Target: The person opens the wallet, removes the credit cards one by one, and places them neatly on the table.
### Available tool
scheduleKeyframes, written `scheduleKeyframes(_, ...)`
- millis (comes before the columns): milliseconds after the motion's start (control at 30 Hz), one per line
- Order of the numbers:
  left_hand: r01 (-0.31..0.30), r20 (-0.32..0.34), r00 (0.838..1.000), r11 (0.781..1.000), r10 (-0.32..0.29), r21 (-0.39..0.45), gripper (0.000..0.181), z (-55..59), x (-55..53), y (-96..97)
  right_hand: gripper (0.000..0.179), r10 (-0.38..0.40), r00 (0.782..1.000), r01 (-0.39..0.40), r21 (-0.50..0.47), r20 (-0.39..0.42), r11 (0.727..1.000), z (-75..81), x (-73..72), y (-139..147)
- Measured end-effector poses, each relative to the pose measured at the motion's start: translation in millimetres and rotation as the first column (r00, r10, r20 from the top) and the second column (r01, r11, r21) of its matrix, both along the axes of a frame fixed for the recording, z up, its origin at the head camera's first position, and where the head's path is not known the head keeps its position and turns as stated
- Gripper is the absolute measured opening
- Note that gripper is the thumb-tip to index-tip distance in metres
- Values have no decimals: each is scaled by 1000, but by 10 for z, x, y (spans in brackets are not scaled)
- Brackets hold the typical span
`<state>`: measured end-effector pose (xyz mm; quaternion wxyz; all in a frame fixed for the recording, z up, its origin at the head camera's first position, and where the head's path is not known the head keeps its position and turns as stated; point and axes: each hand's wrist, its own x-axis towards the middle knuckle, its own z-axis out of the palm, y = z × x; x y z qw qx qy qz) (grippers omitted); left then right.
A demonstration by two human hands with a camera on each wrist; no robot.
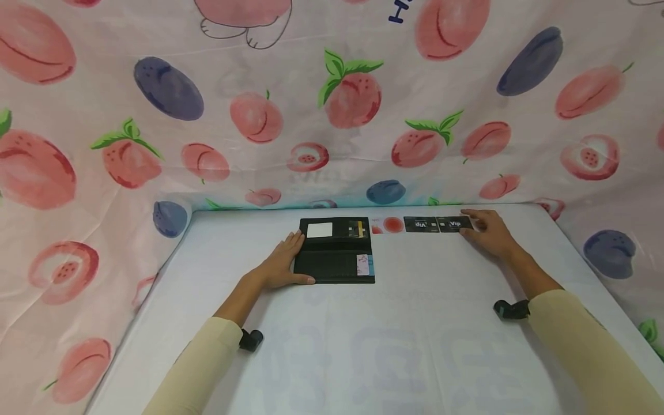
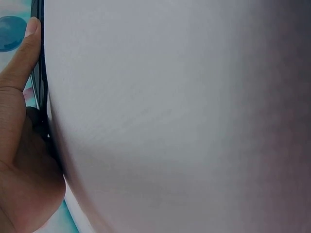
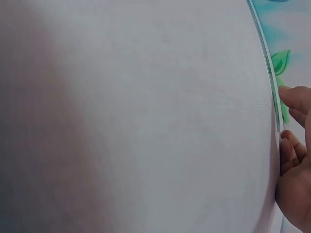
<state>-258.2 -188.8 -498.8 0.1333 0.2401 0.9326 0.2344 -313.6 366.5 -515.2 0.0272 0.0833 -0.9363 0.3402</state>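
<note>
A black wallet [image 1: 334,266] lies unfolded on the table, with a white card [image 1: 319,230] and a dark and gold card [image 1: 357,229] in its upper half. A pink and blue card [image 1: 362,265] shows in its lower half. My left hand [image 1: 282,262] rests along the wallet's left edge, fingers extended, thumb at the lower corner. To the right, a white card with red shapes [image 1: 393,225] and two black VIP cards [image 1: 421,224] lie in a row. My right hand [image 1: 487,231] holds the rightmost black VIP card [image 1: 450,224] between thumb and fingers at its right end.
The white table [image 1: 332,346] runs back to a fruit-printed cloth [image 1: 290,75] hanging behind the wallet and cards. Each wrist carries a small black camera, one at the left cuff [image 1: 251,340] and one at the right cuff [image 1: 510,309].
</note>
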Motion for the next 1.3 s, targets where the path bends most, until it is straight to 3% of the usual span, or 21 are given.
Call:
scheduleKeyframes(467, 0, -17, 1000, 1000, 0, -10, 122, -16, 2, 4, 61, -95, 988, 93, -26, -121, 995, -6, 75, -145)
scheduleKeyframes(767, -5, -23, 1000, 1000, 5, -17, 122, -10, -2, 2, 54, -68, 972, 54, -67, -227, 996, 58, 124, -301)
scheduleKeyframes(1300, -12, -12, 1000, 1000, 12, -15, 122, 9, 14, 11, 50, -44, 967, 21, -94, -249, 995, 76, 190, -535)
